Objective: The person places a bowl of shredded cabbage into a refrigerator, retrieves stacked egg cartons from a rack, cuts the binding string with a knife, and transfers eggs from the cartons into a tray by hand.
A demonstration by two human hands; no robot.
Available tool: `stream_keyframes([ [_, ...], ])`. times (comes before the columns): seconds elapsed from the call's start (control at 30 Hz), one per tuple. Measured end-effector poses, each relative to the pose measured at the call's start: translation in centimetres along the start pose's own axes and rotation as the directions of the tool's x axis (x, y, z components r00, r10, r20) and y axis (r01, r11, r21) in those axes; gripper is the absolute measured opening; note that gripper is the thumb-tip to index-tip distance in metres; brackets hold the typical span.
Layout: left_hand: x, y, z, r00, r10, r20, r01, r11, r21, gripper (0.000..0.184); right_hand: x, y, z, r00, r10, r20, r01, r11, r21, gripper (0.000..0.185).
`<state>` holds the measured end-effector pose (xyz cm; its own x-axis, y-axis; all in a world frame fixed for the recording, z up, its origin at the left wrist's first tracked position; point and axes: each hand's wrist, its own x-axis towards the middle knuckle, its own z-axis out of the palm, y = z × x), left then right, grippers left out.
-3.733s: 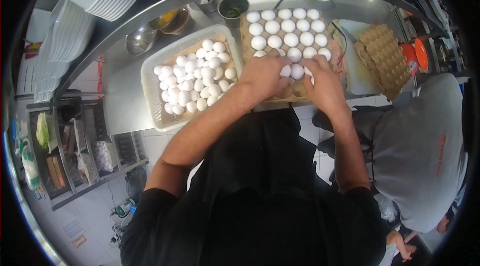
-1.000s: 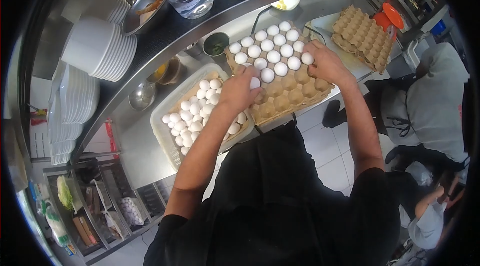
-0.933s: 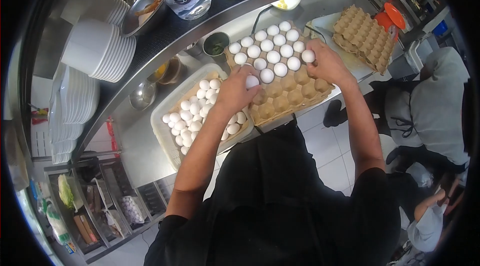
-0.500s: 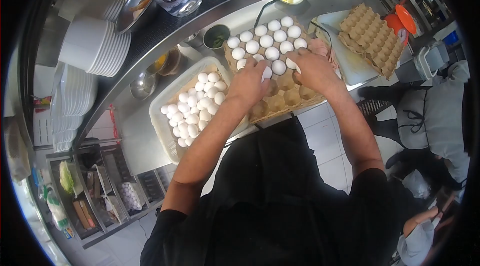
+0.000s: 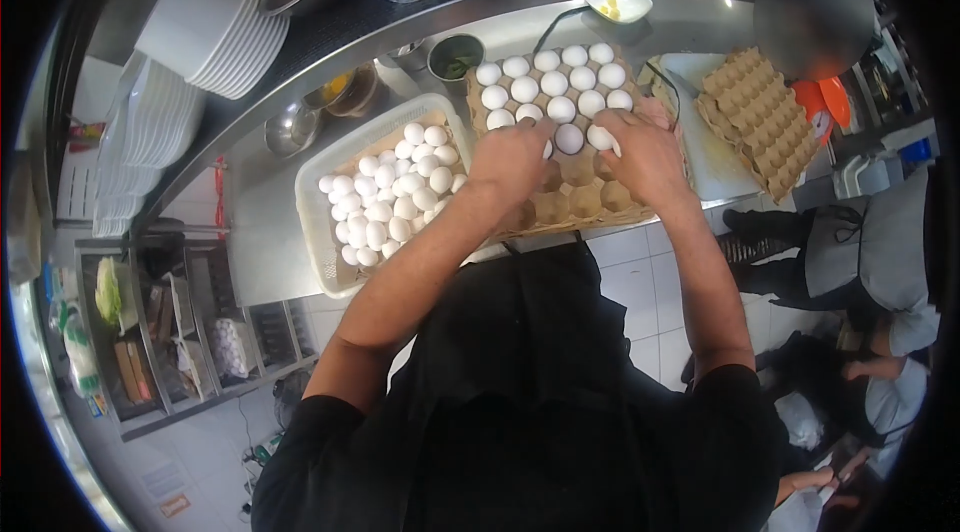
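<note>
A cardboard egg tray (image 5: 585,202) lies on the steel counter, its far rows filled with white eggs and its near cups bare. Over its left side my left hand (image 5: 512,160) has its fingers closed round an egg (image 5: 547,149), partly hidden. My right hand (image 5: 643,154) grips another egg (image 5: 603,138) at the right of the same row. Between the two hands an egg (image 5: 569,139) sits in the tray. To the left, a white plastic basket (image 5: 312,222) holds many loose white eggs (image 5: 375,210).
Empty egg trays (image 5: 757,122) lie on a white cutting board (image 5: 712,154) at the right. Metal bowls (image 5: 292,130) and a dark green-filled pot (image 5: 456,58) stand behind the basket. White bowls (image 5: 205,32) are stacked on the upper shelf. Co-workers (image 5: 880,242) are at the right.
The camera view has shifted and turned. Both hands have come closer together over the tray since about a second ago, the right one moving inward with its egg to the row's right end.
</note>
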<state>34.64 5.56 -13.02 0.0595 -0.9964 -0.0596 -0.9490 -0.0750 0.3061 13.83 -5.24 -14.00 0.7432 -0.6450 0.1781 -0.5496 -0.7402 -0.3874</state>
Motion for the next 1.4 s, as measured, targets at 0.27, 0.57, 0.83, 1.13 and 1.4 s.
stream_keyframes([
  [0.27,-4.3,-3.5,-0.6,0.948,-0.299,-0.107,0.164,0.749,-0.642,0.046,0.9,-1.7,1.3,0.998,0.056,0.019,-0.058,0.989,0.139,0.047],
  [0.57,-14.2,-7.2,-0.8,0.794,-0.554,0.25,0.324,0.038,-0.945,0.046,1.9,-3.9,1.7,0.985,0.086,0.151,-0.061,0.984,-0.165,0.056],
  [0.83,-23.1,-12.4,-0.5,0.581,-0.804,0.13,0.28,0.046,-0.959,0.04,3.0,-5.4,1.4,0.981,0.119,0.156,-0.091,0.981,-0.173,0.054],
  [1.13,-28.6,-20.9,0.3,0.398,-0.917,0.028,0.251,0.08,-0.965,0.045,2.5,-4.5,2.7,0.985,0.16,0.07,-0.157,0.986,-0.049,0.047],
  [1.4,-28.7,-24.1,2.3,0.428,-0.904,-0.009,0.302,0.153,-0.941,0.049,3.7,-7.2,1.4,0.964,0.177,0.2,-0.136,0.97,-0.203,0.052],
])
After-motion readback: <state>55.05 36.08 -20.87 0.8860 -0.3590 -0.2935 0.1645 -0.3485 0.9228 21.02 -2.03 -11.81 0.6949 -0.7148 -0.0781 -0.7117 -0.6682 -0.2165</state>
